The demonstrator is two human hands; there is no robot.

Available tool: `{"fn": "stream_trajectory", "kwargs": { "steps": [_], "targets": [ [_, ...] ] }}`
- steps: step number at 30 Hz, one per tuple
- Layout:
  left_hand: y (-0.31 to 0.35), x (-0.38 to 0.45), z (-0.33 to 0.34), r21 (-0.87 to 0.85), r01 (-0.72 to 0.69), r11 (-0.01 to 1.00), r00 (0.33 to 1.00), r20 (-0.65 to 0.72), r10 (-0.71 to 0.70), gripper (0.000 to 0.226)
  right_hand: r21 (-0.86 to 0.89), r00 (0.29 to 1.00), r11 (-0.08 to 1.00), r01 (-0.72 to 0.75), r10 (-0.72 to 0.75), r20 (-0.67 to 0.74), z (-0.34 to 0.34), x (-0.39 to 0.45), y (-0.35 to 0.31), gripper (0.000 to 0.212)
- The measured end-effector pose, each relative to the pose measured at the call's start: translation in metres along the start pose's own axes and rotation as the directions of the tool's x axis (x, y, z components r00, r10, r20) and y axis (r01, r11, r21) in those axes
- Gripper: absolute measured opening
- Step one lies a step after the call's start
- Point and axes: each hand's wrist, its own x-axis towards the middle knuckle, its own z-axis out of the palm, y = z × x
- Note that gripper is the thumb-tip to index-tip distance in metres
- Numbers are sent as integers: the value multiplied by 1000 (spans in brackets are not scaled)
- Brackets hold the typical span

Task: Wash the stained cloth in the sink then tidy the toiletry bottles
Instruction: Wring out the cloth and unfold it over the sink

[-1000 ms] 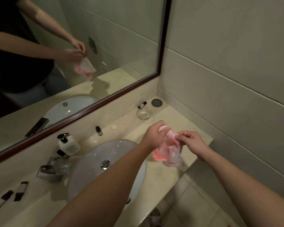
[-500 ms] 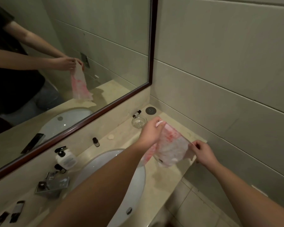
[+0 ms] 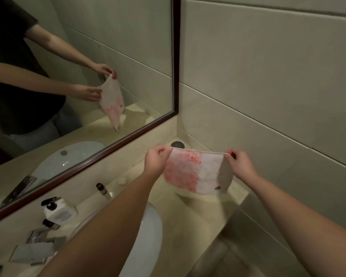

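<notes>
Head view shows your left hand (image 3: 155, 161) pinching one top corner of the cloth (image 3: 198, 172) between thumb and fingertips, and your right hand (image 3: 240, 163) pinching the other top corner the same way, so the cloth hangs spread flat between them. You hold it in the air above the countertop (image 3: 198, 214), to the right of the sink (image 3: 148, 232) and near the wall corner. It is pale, with a blotchy red-pink stain across the half nearer your left hand, a clean half toward your right, and a small dark tag at the lower right edge. Your left forearm covers much of the sink, so you cannot see the drain. Beside the basin stand a white pump bottle (image 3: 57, 210) and a small dark-capped bottle (image 3: 102, 189); the faucet (image 3: 40, 244) below them is blurred. Some small items at the bottom left edge are cut off and hard to make out. The mirror (image 3: 88, 76) repeats your arms and the cloth.
</notes>
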Motion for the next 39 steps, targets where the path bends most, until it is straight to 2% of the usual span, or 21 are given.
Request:
{"fn": "stream_trajectory", "kwargs": {
  "steps": [3,7,10,17,20,24,29,33,39],
  "targets": [
    [11,9,2,10,-84,996,994,-64,85,25,4,992,994,110,-109,-58,-8,14,-5,14],
    [3,5,1,-23,-91,996,992,-95,88,22,-33,977,983,179,-181,-116,1,3,-4,16],
    [-29,-8,2,10,-47,999,997,-59,47,13,-67,989,992,104,-110,-100,25,-21,16,18],
    [-138,-62,2,234,67,970,973,199,-115,16,-198,997,979,-52,63,52,82,-94,57,24],
    [-169,-87,0,278,106,955,951,251,-179,21,-152,981,978,-143,160,109,100,-120,65,25],
    [-185,-110,-5,287,138,948,939,265,-217,20,-66,940,945,-320,326,103,117,-146,76,20],
    [-191,-116,-5,283,185,941,938,234,-255,21,-105,935,939,-326,337,109,119,-158,81,19],
    [-188,-100,5,301,206,931,937,214,-277,23,-209,955,941,-265,286,77,115,-140,78,15],
    [-185,-54,26,319,255,913,943,125,-307,22,-331,959,928,-171,234,162,122,-86,82,14]
  ]
}}
